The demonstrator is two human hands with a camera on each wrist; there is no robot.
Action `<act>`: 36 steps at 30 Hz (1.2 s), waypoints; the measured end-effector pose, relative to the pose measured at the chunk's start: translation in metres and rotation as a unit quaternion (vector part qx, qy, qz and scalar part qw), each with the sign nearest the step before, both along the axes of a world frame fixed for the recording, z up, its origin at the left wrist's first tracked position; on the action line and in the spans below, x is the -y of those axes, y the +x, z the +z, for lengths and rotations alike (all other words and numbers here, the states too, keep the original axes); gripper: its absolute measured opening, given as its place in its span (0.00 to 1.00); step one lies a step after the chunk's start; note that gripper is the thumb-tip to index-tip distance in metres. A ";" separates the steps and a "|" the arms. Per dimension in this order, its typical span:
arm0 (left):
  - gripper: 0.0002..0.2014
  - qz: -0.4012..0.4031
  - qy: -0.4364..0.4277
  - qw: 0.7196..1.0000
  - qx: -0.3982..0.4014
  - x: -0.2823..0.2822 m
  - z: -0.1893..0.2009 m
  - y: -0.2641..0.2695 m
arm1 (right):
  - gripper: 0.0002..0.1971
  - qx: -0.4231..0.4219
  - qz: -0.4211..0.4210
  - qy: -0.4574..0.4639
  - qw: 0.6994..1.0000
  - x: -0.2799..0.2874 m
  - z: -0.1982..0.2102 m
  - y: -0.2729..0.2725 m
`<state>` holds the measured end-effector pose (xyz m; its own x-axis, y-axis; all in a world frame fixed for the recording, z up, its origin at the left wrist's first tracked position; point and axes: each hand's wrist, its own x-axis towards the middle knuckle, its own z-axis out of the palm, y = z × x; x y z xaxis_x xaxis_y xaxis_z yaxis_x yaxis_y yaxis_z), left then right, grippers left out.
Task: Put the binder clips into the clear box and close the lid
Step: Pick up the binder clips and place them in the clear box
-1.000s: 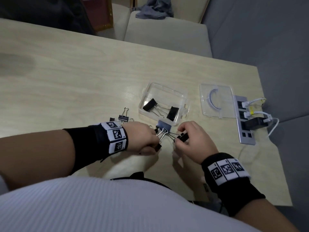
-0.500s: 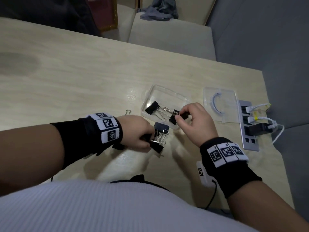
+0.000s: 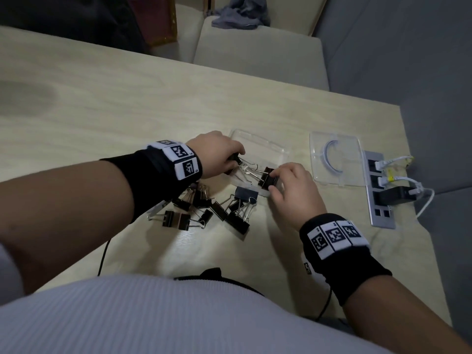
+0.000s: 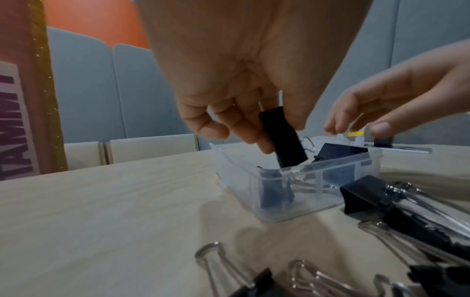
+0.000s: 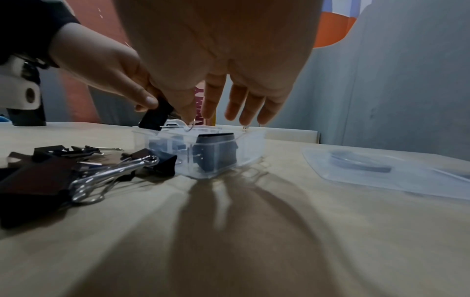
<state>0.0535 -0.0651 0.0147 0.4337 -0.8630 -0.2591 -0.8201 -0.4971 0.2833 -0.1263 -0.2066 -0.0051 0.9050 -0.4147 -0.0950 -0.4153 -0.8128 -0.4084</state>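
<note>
The clear box (image 3: pixel 258 142) stands open on the table, with black binder clips in it, one (image 3: pixel 267 179) at its right end. My left hand (image 3: pixel 236 159) pinches a black binder clip (image 4: pixel 282 138) by its body just above the box's left end (image 4: pixel 254 180). My right hand (image 3: pixel 279 181) hovers over the right end with fingers (image 5: pixel 216 100) spread and holding nothing. Several more binder clips (image 3: pixel 212 210) lie in a pile in front of the box, partly under my left forearm. The clear lid (image 3: pixel 337 159) lies flat to the right of the box.
A grey power strip (image 3: pixel 378 200) with white cables and a black plug lies right of the lid, near the table's right edge. A beige chair (image 3: pixel 255 52) stands beyond the far edge. A black cable (image 3: pixel 102 256) trails at the near edge.
My left hand has carried a clip from the pile up over the box. My right hand has let go of its clip inside the box and opened.
</note>
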 end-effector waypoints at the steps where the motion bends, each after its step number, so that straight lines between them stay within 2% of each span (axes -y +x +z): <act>1: 0.20 -0.012 0.013 1.000 0.021 0.002 -0.001 0.000 | 0.13 0.010 -0.002 -0.005 1.000 -0.003 0.000 -0.003; 4: 0.23 -0.006 0.029 0.998 0.055 0.001 -0.006 0.000 | 0.09 0.042 0.029 -0.011 0.999 -0.014 -0.003 -0.010; 7: 0.22 0.011 0.013 0.997 0.071 -0.005 -0.007 0.002 | 0.07 0.044 0.129 -0.005 0.991 -0.028 -0.008 -0.017; 9: 0.19 -0.017 0.017 0.996 0.088 -0.009 -0.007 0.002 | 0.09 0.006 0.198 -0.011 0.980 -0.037 -0.010 -0.020; 12: 0.18 -0.059 0.044 0.991 0.113 -0.014 -0.009 0.001 | 0.20 -0.095 0.249 -0.025 0.963 -0.047 -0.013 -0.021; 15: 0.17 -0.072 0.064 0.988 0.117 -0.016 -0.012 0.001 | 0.27 -0.168 0.234 -0.017 0.957 -0.055 -0.015 -0.022; 18: 0.16 -0.087 0.071 0.985 0.128 -0.018 -0.014 0.001 | 0.21 -0.150 0.210 -0.008 0.966 -0.059 -0.016 -0.024; 23: 0.21 -0.075 0.057 0.989 0.111 -0.017 -0.007 -0.003 | 0.15 -0.157 0.181 -0.012 0.971 -0.064 -0.018 -0.022; 29: 0.18 -0.059 0.075 0.990 0.104 -0.006 -0.010 -0.009 | 0.26 -0.185 0.187 -0.002 0.965 -0.063 -0.021 -0.022; 33: 0.14 -0.067 0.079 0.986 0.128 -0.004 -0.014 -0.010 | 0.26 -0.163 0.172 0.035 0.971 -0.058 -0.019 -0.023; 36: 0.11 -0.070 0.070 0.985 0.139 -0.007 -0.015 -0.008 | 0.20 -0.116 0.179 0.067 0.975 -0.053 -0.013 -0.025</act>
<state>0.0453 -0.0585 -0.0004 0.3848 -0.8832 -0.2683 -0.9193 -0.3926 -0.0259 -0.1509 -0.1531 -0.0185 0.9375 -0.0453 -0.3450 -0.2076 -0.8685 -0.4501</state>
